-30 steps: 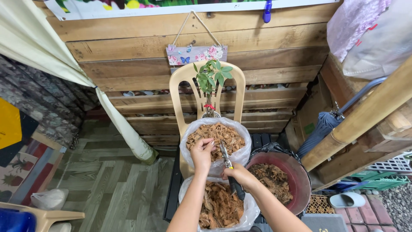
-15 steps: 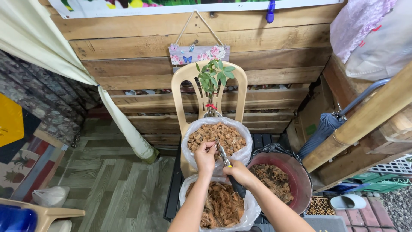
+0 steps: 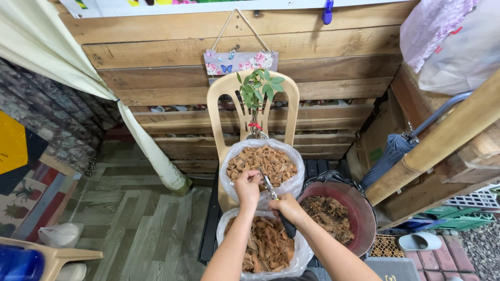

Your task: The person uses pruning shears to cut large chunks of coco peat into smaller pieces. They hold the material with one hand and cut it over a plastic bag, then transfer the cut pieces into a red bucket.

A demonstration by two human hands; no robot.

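Head view: left hand (image 3: 247,188) pinches a husk piece while right hand (image 3: 288,209) grips black-handled shears (image 3: 276,204) over the bag of cut chips (image 3: 263,164) on the chair's (image 3: 219,104) seat; cutting seems underway, needing steady blade alignment next.

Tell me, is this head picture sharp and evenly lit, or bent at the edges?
Head view: soft, even daylight, no harsh glare; the hands, left hand and right hand, look sharp over the bags of bark chips; the wall planks bow, a wide-lens bend; the bamboo pole looms large.
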